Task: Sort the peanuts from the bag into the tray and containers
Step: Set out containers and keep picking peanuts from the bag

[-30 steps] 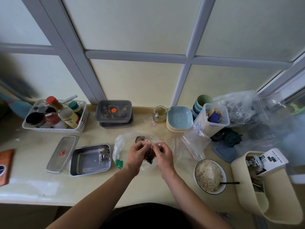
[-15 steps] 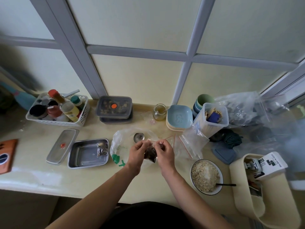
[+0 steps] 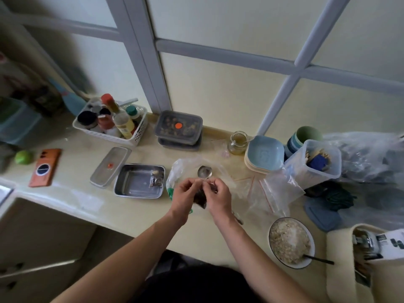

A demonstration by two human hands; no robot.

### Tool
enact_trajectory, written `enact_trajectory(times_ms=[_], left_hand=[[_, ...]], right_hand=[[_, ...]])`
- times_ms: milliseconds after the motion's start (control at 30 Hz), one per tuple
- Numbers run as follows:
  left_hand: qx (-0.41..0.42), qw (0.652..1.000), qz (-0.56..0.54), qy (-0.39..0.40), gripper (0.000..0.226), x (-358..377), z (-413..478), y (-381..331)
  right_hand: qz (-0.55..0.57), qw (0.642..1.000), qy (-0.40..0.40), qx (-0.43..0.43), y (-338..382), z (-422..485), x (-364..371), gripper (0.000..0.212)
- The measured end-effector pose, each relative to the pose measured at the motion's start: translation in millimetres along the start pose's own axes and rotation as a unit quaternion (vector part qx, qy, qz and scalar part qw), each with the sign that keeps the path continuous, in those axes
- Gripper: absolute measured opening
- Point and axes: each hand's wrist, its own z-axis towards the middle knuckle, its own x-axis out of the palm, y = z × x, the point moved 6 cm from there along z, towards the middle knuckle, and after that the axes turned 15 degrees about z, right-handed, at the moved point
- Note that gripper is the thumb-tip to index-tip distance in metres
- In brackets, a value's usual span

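Note:
My left hand point(image 3: 185, 196) and my right hand point(image 3: 218, 196) together pinch the top of a small clear bag of dark peanuts point(image 3: 200, 199) over the counter's middle. Beneath them lies a larger clear plastic bag point(image 3: 181, 169) with a metal spoon point(image 3: 204, 172) on it. To the left sits an open steel tray point(image 3: 135, 184) holding one small filled bag point(image 3: 156, 177) in its right corner. Its lid point(image 3: 110, 166) lies beside it. Two stacked lidded containers point(image 3: 178, 130) stand at the back.
A white basket of bottles point(image 3: 109, 123) stands back left, an orange phone point(image 3: 44, 167) far left. A glass jar point(image 3: 238, 142), blue plates point(image 3: 264, 155), a clear tub point(image 3: 314, 162) and empty zip bags point(image 3: 273, 191) lie right. A bowl of oats point(image 3: 289, 241) sits front right.
The camera has swung left, so everything sits further right in view. Both hands stay together on the small bag, held slightly lower over the large plastic bag.

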Motion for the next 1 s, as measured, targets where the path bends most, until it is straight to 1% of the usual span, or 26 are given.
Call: enact_trajectory(times_ms=[100,200,267,333,433,500,533,567,633,700,733,800,933,1000], left_hand=[[0.0,1.0,-0.014,-0.015,0.02,-23.5,5.9,4.1],[-0.009,0.998,-0.033,-0.048,0.027,-49.3,13.6,7.1],[-0.007,0.997,-0.039,-0.069,0.028,-68.0,17.7,5.3],[-0.007,0.995,-0.046,-0.086,0.024,-87.7,22.3,4.1],[-0.022,0.991,-0.061,-0.12,0.018,-122.2,34.5,8.7],[-0.04,0.987,-0.07,-0.137,0.018,-146.8,43.0,14.9],[-0.048,0.988,-0.06,-0.137,0.018,-158.3,47.5,18.5],[-0.052,0.989,-0.049,-0.132,0.018,-168.4,51.6,20.9],[-0.057,0.991,-0.037,-0.116,0.02,-184.7,59.3,23.2],[-0.07,0.991,-0.047,-0.104,0.02,-195.8,66.3,24.5],[-0.075,0.991,-0.053,-0.097,0.021,-200.1,70.5,25.4],[-0.078,0.993,-0.056,-0.076,0.023,-205.1,78.3,24.8],[-0.073,0.996,-0.03,-0.046,0.029,-213.7,93.0,22.0],[-0.072,0.997,-0.006,-0.036,0.031,-219.8,98.7,22.2]], right_hand=[[-0.013,0.999,0.028,-0.009,6.4,0.2,21.4,0.013],[0.003,0.999,0.049,0.008,4.7,3.3,45.4,0.015],[0.01,0.998,0.055,0.021,4.9,5.2,62.1,0.015],[0.016,0.998,0.041,0.038,7.1,6.0,75.3,0.015],[0.028,0.998,-0.01,0.063,6.2,7.0,90.3,0.018],[0.011,0.998,-0.024,0.055,5.1,9.0,101.3,0.02],[-0.002,0.999,-0.02,0.037,6.9,10.7,108.6,0.021],[-0.019,1.0,-0.01,0.005,12.3,11.6,117.1,0.021],[-0.061,0.994,0.03,-0.085,27.0,13.0,138.2,0.018],[-0.111,0.974,0.101,-0.171,37.2,10.2,166.1,0.008],[-0.135,0.961,0.138,-0.196,37.2,7.9,180.1,0.003],[-0.17,0.946,0.185,-0.204,29.0,4.1,202.5,0.016],[-0.223,0.937,0.201,-0.179,9.3,4.6,224.5,0.034],[-0.26,0.93,0.215,-0.143,-1.4,7.6,230.5,0.043]])
